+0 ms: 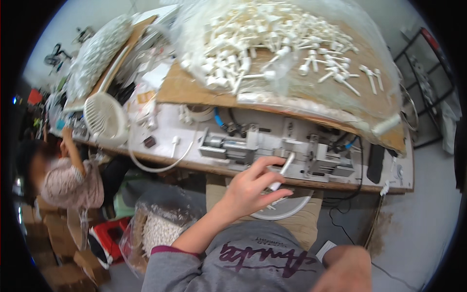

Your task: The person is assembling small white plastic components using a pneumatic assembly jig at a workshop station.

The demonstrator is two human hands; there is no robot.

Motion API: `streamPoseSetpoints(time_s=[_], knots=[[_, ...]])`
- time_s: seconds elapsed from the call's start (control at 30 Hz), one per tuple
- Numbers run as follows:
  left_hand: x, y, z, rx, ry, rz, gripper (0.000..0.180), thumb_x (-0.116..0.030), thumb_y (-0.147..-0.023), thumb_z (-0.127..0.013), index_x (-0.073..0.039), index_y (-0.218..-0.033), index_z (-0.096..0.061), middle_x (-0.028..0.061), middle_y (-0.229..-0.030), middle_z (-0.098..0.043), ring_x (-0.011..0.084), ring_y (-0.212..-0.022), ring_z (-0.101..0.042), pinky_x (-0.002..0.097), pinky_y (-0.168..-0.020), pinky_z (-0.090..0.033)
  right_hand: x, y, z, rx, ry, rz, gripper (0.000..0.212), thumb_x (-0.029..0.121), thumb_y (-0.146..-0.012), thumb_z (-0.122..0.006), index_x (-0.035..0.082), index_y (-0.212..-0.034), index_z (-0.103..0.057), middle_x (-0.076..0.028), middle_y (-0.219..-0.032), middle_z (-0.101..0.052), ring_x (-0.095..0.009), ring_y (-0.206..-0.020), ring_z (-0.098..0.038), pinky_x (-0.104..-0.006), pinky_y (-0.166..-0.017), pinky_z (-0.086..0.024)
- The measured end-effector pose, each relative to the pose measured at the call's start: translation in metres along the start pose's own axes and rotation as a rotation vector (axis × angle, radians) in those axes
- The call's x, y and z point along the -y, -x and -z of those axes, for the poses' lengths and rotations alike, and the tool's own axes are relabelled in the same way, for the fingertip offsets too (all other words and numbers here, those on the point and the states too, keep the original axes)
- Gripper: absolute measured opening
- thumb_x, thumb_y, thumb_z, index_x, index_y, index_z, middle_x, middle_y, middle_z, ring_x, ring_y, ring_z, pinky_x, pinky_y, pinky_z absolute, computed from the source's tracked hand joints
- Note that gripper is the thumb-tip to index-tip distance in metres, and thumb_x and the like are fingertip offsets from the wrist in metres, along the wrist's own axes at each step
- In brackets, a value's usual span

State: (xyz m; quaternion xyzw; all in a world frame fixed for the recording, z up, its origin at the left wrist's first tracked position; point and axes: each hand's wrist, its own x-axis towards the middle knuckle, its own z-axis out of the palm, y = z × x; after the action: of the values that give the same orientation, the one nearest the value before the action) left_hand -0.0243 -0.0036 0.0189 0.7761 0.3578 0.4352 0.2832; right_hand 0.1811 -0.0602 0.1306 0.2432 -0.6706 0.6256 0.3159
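Observation:
My left hand [250, 187] reaches over the bench's front edge, its fingers and thumb closed around a white plastic stick [288, 165]. The stick slants up toward a small metal fixture [291, 145] between two pneumatic cylinder clamps, the left clamp [228, 147] and the right clamp [331, 163]. I cannot tell whether the stick touches the fixture. Under the hand, a round whitish bowl [287, 209] at my lap holds some white pieces. My right hand [345, 270] is low at the right, away from the bench and smeared by motion; its fingers cannot be made out.
A big heap of white stick-and-cap parts [277, 29] lies on plastic-covered cardboard [194, 90] above the bench. At left are a white fan [104, 119] and a co-worker [73, 180]. A bag of small white pieces [160, 233] stands beside me. Black cables hang at right.

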Motion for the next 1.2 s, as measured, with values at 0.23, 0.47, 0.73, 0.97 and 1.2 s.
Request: streamPoseSetpoints(time_s=[0.23,0.47,0.73,0.97,1.2], knots=[[0.002,0.013,0.003,0.001,-0.101,0.051,0.035,-0.007,-0.073,-0.083,-0.002,-0.105,-0.070,0.0138,-0.132,-0.057,0.0170,-0.084,-0.067,0.0302,-0.072,-0.056,0.014,0.031,0.147,-0.619,1.679,-0.622,0.037,0.004,-0.076,-0.071,0.003,-0.113,-0.065,-0.010,-0.112,-0.067,-0.027,-0.100,-0.063,-0.0383,-0.087,-0.050],[0.011,0.014,-0.019,0.041,-0.420,-0.039,0.030,-0.009,-0.073,-0.078,-0.004,-0.102,-0.070,0.0117,-0.129,-0.063,0.0224,-0.080,-0.069,0.0306,-0.067,-0.055,0.006,0.054,0.316,-0.463,1.880,-1.740,0.095,-0.002,-0.069,-0.065,0.019,-0.153,-0.027,-0.011,-0.160,-0.023,-0.033,-0.146,-0.024,-0.0448,-0.116,-0.033],[0.026,0.022,-0.035,0.112,-0.547,-0.101,0.028,-0.012,-0.075,-0.076,-0.004,-0.102,-0.069,0.0120,-0.129,-0.063,0.0216,-0.072,-0.067,0.0320,-0.065,-0.053,-0.027,0.052,0.311,-0.402,1.847,-1.453,0.051,0.005,-0.078,-0.063,0.010,-0.127,-0.051,-0.011,-0.129,-0.052,-0.032,-0.124,-0.049,-0.0430,-0.101,-0.046],[0.025,0.003,-0.035,0.224,-0.701,-0.078,0.026,-0.012,-0.075,-0.075,-0.006,-0.100,-0.070,0.0142,-0.130,-0.063,0.0207,-0.060,-0.064,0.0303,-0.060,-0.051,-0.045,0.024,0.258,-0.458,1.731,-1.300,0.046,0.005,-0.079,-0.061,0.009,-0.124,-0.053,-0.013,-0.124,-0.056,-0.031,-0.121,-0.051,-0.0425,-0.098,-0.047],[0.024,0.000,-0.037,0.242,-0.704,-0.022,0.027,-0.016,-0.074,-0.076,-0.008,-0.099,-0.069,0.0130,-0.128,-0.064,0.0226,-0.053,-0.062,0.0319,-0.057,-0.053,-0.025,0.022,0.237,-0.431,1.863,-1.108,0.046,0.011,-0.078,-0.069,0.008,-0.122,-0.055,-0.014,-0.116,-0.060,-0.031,-0.111,-0.057,-0.0408,-0.093,-0.047]])
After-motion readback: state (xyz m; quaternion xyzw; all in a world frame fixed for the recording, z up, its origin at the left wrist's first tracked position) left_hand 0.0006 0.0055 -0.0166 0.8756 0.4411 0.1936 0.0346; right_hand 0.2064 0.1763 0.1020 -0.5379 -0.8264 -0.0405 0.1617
